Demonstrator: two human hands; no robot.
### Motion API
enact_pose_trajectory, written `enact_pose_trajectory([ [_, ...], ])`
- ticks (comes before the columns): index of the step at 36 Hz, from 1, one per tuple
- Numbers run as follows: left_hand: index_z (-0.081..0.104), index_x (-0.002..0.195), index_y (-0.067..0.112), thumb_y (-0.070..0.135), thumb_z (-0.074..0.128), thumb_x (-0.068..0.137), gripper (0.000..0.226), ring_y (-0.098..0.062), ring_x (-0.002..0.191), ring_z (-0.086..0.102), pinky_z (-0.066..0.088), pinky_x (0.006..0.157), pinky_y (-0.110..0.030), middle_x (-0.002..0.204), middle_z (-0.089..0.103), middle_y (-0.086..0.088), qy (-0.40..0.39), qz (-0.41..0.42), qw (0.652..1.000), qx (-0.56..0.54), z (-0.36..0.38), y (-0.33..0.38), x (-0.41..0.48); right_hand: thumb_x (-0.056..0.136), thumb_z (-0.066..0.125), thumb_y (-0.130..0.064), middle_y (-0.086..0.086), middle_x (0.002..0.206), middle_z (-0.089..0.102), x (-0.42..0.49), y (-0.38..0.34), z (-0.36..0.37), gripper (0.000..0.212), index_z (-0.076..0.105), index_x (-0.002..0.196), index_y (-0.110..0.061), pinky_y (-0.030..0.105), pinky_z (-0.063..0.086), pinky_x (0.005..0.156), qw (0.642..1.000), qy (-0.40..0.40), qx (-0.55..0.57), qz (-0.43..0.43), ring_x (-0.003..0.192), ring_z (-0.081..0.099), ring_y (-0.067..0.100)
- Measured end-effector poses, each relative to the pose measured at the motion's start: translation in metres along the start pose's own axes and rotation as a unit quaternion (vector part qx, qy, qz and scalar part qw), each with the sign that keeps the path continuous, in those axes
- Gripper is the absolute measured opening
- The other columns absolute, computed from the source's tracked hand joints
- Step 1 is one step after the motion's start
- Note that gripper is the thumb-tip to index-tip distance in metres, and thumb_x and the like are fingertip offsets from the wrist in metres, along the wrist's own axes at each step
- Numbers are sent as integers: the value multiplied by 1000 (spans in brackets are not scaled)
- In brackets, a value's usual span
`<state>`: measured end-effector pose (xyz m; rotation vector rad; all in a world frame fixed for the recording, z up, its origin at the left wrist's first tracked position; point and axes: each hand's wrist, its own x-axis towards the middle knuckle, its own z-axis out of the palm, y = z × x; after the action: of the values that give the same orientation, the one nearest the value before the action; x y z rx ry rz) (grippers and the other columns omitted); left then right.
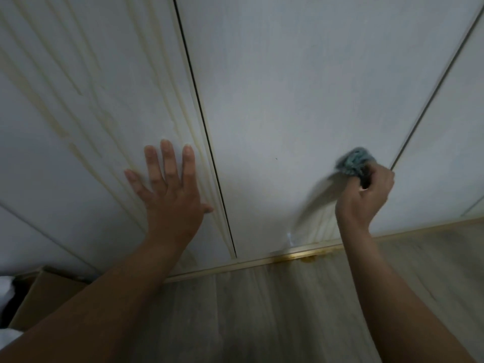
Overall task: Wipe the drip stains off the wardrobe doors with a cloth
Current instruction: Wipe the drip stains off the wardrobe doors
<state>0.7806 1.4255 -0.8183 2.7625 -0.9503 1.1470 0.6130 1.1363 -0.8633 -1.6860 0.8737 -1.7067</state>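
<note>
Two white wardrobe doors fill the view, split by a dark vertical gap. The left door (86, 108) carries several long yellowish drip stains (180, 121) running down to its bottom edge. My left hand (170, 189) presses flat on this door, fingers straight and spread. The middle door (301, 100) looks mostly clean, with faint yellow streaks (318, 221) low down. My right hand (366, 195) grips a bunched blue-grey cloth (355, 161) against the middle door near its right edge; the cloth is blurred.
A gold bottom rail (296, 256) with yellow residue runs under the doors. Pale wood-grain floor (275, 310) lies below. A brown cardboard box (44, 292) stands at the lower left. A third door (450, 142) starts at the right.
</note>
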Motion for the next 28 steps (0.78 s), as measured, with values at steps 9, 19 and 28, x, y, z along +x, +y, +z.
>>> enact_pose_trajectory([
  [9,-6,163,9,76,80,54,154,-45,152,-14,10,111,-83,166,-20,-22,5,-5,1000,4,2,1,0,84,54,-6,15,94,59,-92,86,-16,22,72,96,1,46,46,71,924,-297,-155,-183,83,53,35],
  [19,-14,162,16,73,84,47,162,-52,151,2,7,111,-82,165,-6,-24,7,-1,1000,-7,2,-1,0,80,63,8,20,91,62,-64,51,-1,15,72,92,5,33,36,82,958,-143,-91,-230,87,52,32],
  [28,-18,161,15,79,84,46,166,-55,150,6,11,111,-82,163,-4,-27,20,-11,1000,6,6,0,1,79,64,-3,20,92,64,-139,136,-6,14,73,90,2,41,45,74,916,-300,-178,-199,83,56,35],
])
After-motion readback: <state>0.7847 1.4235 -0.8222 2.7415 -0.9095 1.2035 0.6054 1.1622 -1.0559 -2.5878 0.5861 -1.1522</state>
